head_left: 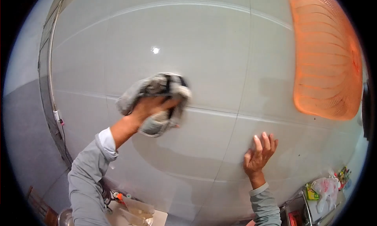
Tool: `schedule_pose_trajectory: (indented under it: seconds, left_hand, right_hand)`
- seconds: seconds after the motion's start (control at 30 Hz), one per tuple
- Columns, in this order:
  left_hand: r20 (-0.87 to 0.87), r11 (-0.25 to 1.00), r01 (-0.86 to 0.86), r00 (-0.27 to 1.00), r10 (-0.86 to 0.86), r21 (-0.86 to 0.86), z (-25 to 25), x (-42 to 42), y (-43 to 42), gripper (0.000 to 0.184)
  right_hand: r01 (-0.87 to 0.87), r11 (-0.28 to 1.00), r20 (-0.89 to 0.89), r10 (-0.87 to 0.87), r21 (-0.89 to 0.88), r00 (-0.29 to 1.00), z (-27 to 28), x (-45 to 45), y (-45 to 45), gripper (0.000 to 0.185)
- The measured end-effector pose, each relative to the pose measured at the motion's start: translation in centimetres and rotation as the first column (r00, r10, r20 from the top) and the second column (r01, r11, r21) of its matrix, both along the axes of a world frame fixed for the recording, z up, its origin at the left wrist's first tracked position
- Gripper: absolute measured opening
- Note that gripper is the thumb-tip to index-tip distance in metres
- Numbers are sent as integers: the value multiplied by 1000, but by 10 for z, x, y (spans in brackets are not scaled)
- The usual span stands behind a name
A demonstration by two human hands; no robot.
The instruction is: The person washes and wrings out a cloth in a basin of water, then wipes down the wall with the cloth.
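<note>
A rumpled grey, white and black cloth (156, 125) is pressed against a pale tiled wall (204, 147), left of the middle of the head view. My left hand (148, 107) lies on top of the cloth and grips it; hand and cloth are smeared by motion. My right hand (260, 155) rests lower down to the right, its fingers spread against the tiles with nothing in them. Both forearms reach up from below in grey sleeves.
An orange slatted plastic basket (328, 57) hangs at upper right. A pipe (50, 69) with a small white fitting (57, 116) runs down the left edge. Below are a clear plastic container (137, 212), a metal bowl (65, 217) and a white plastic bag (326, 188).
</note>
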State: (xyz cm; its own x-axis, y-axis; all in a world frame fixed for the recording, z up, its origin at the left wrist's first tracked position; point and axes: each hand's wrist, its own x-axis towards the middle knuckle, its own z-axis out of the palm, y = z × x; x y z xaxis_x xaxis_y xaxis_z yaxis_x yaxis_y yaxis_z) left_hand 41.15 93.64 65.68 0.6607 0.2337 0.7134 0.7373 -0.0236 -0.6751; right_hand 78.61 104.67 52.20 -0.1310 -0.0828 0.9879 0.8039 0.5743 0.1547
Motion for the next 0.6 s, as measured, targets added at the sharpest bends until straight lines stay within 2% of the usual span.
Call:
schedule_pose_trajectory:
  seconds: [0.03, 0.07, 0.13, 0.27, 0.33, 0.47, 0.5, 0.53, 0.6]
  left_hand:
    - [-77, 998, -8, 997, 4, -59, 12, 10, 15, 64]
    - [54, 967, 69, 997, -58, -247, 27, 37, 11, 61]
    - [147, 932, 236, 968, -202, -276, 67, 73, 21, 62]
    - [74, 956, 277, 960, -271, -98, 160, 130, 52, 63]
    - [-13, 925, 379, 925, -379, 32, 201, 155, 72, 62]
    - [-56, 899, 364, 931, -362, 243, 282, 177, 108, 61]
    - [133, 995, 103, 986, -101, -12, 269, 199, 31, 64]
    - [281, 989, 149, 950, -138, -20, 277, 196, 37, 63]
    - [427, 995, 73, 904, -36, -70, 299, 184, 31, 65]
  right_hand:
    - [-21, 1000, -3, 21, -3, 1000, -1, 0, 1, 53]
    - [-41, 999, -7, 41, -4, 999, -1, 1, 1, 53]
    - [-35, 999, -21, 34, -5, 999, -1, 1, 1, 53]
    - [-42, 999, -22, 41, -26, 999, -1, 4, 2, 53]
    - [-30, 999, 14, 30, -12, 999, -1, 5, 2, 51]
    - [-48, 999, 20, 48, -18, 999, 0, 5, 2, 51]
    - [-54, 998, 10, 55, -29, 998, 0, 5, 2, 51]
    - [-60, 997, 0, 60, -40, 998, -1, 6, 2, 51]
    - [-64, 997, 5, 64, -43, 998, 0, 6, 1, 51]
